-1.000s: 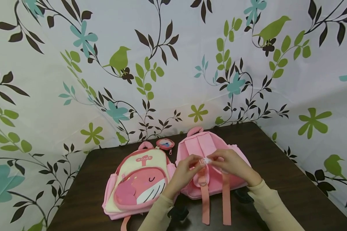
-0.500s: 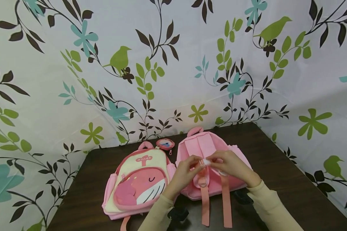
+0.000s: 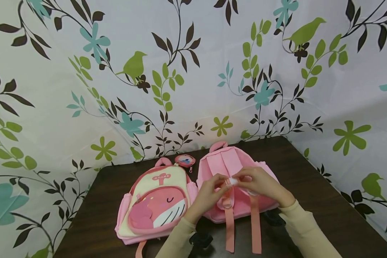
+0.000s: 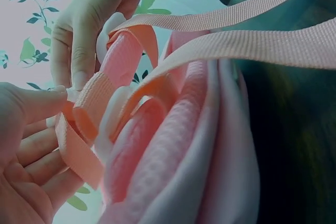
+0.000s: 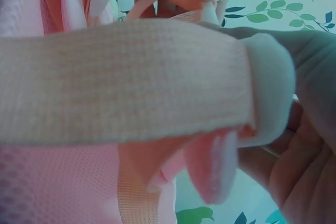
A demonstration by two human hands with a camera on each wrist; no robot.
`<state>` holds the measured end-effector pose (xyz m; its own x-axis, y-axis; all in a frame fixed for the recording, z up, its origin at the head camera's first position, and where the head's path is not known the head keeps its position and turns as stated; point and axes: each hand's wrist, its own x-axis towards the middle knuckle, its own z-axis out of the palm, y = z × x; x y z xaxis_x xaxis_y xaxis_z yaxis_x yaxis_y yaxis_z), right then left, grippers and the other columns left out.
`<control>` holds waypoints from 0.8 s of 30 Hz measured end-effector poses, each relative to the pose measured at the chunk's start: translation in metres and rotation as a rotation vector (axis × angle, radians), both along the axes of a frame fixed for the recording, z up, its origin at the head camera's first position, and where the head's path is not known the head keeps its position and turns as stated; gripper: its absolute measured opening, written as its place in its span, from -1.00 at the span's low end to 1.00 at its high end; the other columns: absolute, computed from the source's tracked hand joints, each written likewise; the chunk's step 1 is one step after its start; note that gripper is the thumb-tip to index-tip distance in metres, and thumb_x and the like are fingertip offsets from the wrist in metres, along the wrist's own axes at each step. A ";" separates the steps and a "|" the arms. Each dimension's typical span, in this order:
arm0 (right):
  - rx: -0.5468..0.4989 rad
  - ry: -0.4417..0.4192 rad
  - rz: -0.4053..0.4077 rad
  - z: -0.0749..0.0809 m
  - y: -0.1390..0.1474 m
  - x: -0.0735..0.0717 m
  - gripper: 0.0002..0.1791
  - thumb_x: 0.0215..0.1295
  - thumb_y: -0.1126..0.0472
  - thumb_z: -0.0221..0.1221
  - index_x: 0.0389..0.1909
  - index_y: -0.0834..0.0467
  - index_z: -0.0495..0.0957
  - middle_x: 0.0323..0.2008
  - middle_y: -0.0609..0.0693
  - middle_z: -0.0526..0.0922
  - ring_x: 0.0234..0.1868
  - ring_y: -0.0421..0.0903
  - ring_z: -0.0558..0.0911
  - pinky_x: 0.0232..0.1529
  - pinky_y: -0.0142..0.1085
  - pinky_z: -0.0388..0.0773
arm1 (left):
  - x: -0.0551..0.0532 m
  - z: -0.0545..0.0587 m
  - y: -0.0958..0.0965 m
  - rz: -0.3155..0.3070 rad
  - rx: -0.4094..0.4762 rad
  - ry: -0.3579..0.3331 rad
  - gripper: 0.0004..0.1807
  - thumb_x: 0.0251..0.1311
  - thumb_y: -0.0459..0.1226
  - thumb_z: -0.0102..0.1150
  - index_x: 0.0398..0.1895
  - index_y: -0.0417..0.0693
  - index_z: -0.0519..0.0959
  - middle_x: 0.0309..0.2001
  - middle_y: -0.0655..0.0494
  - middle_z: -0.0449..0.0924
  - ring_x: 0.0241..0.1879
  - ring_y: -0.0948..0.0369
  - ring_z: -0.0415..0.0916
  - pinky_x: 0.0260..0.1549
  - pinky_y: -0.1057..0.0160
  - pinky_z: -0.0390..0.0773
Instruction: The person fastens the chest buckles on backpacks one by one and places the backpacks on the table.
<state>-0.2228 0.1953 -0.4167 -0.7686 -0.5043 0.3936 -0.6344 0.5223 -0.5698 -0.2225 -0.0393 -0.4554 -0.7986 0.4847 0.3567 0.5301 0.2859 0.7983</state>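
Nearest me, I see two peach straps (image 3: 256, 225) trailing this side of the left hand (image 3: 206, 196) and the right hand (image 3: 261, 183), which together pinch a small white clip (image 3: 233, 181); beneath and beyond the hands lies the pink backpack (image 3: 215, 164).

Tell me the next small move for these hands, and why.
Probably steady the orange strap with the left hand while the right hand gently turns the white clip, to check it: both hands meet there, and their grip hides whether it is fastened.
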 end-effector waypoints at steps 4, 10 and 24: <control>0.020 -0.025 0.011 -0.001 0.004 -0.002 -0.76 0.16 0.21 0.46 -0.13 0.09 0.76 -0.23 -0.20 0.73 -0.23 -0.20 0.65 -0.10 -0.20 0.66 | -0.001 -0.004 0.004 -0.028 0.018 -0.031 -0.72 0.39 -0.09 0.22 0.06 0.03 0.58 -0.04 0.22 0.69 -0.04 0.33 0.61 0.12 0.20 0.54; 0.072 -0.106 0.041 -0.006 0.011 -0.005 -0.79 0.15 0.26 0.45 -0.17 0.11 0.77 -0.27 -0.17 0.72 -0.27 -0.17 0.62 -0.14 -0.21 0.64 | 0.000 -0.012 0.009 -0.060 -0.001 -0.059 -0.80 0.37 -0.17 0.27 -0.02 0.02 0.60 -0.06 0.22 0.69 -0.08 0.37 0.61 0.02 0.31 0.57; 0.178 -0.232 0.036 -0.017 0.013 -0.008 -0.79 0.16 0.13 0.46 -0.18 0.06 0.73 -0.31 -0.22 0.65 -0.33 -0.23 0.52 -0.25 -0.33 0.57 | 0.003 -0.016 0.011 -0.059 -0.172 -0.135 -0.80 0.33 -0.19 0.29 -0.04 -0.01 0.62 -0.28 0.31 0.61 -0.32 0.39 0.47 -0.29 0.42 0.54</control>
<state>-0.2307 0.2086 -0.4338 -0.8082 -0.5781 0.1124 -0.5178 0.6066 -0.6033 -0.2198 -0.0284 -0.4710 -0.8020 0.5764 0.1568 0.4416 0.3953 0.8054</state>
